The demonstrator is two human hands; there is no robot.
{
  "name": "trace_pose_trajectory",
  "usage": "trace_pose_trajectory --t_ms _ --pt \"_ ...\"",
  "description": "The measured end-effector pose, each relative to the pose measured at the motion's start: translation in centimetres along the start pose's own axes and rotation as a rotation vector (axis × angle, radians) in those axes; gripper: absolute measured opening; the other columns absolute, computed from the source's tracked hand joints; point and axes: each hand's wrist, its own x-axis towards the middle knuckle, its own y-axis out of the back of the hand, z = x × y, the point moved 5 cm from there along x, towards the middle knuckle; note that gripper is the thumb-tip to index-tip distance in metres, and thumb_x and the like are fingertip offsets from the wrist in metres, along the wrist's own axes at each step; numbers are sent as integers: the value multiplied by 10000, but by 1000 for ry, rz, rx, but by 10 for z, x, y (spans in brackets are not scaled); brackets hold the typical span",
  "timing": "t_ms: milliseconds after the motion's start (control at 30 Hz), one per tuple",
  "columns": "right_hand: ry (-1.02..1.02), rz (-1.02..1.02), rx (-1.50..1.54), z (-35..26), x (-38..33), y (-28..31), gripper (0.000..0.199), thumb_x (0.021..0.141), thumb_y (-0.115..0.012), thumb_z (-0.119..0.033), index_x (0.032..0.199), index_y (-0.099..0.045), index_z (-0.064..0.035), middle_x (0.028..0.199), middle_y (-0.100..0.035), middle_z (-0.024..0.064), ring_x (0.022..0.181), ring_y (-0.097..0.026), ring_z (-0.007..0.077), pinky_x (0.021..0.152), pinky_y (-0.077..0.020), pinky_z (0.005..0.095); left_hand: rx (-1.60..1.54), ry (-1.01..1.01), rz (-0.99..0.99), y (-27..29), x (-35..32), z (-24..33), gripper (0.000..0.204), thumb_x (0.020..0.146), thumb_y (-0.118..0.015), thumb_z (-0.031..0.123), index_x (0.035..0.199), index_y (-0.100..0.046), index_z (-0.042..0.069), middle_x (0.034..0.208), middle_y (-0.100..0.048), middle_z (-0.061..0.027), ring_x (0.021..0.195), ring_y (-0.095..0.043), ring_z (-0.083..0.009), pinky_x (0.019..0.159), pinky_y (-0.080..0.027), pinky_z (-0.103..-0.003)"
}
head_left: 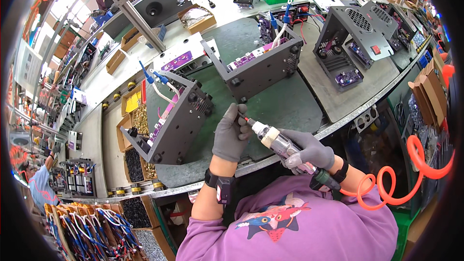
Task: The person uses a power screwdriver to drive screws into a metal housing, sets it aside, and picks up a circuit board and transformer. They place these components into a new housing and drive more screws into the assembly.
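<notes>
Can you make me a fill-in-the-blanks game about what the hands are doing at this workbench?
1. The right hand holds a pneumatic ____.
2. The left hand pinches the tool's ____, close to the right hand.
3. The coiled air hose running from the tool is ____ in colour.
4. Both hands wear ____ gloves, and grey metal chassis stand on the green mat.

Missing words: screwdriver; tip; orange; grey
</notes>
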Motion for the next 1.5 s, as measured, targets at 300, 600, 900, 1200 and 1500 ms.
trace_pose_trajectory --t_ms 300,600,900,1200,1500 --pt "256 118 -272 5 9 9 856 609 -735 -248 1339 -402 48 903 -561 85 622 -577 132 503 -477 255 258 -73 121 -1 4 -4 255 964 -532 269 1029 -616 36 733 -579 12 601 -522 -74 471 -379 -186" --pt "226 278 -259 29 43 42 777 656 -709 -214 1346 -442 23 941 -575 64 757 -559 121 657 -485 257 -260 -12 149 44 1 -22 382 969 -441 52 1336 -395 -44 1167 -558 -185 1004 -597 -243 813 -553 -283" --pt "179 277 -217 29 46 40 757 642 -704 -172 1329 -455 26 956 -560 57 791 -547 120 690 -468 253 -230 35 25 56 -16 -17 203 966 -523 191 1119 -556 61 829 -603 -20 585 -467 -80 441 -352 -186" --pt "98 302 -83 23 51 21 648 671 -665 -76 1285 -466 -19 793 -514 31 520 -515 102 453 -433 246 -269 -549 330 95 -159 67 233 939 -576 281 960 -609 52 942 -611 -90 768 -570 -173 617 -475 -250" --pt "220 618 -496 25 -10 93 754 681 -600 -123 1384 -375 27 1010 -548 69 781 -536 129 685 -465 237 524 -1332 1275 174 -384 161 611 1006 -313 453 1352 -434 -35 1377 -477 -175 1276 -442 -258 1136 -210 -403"
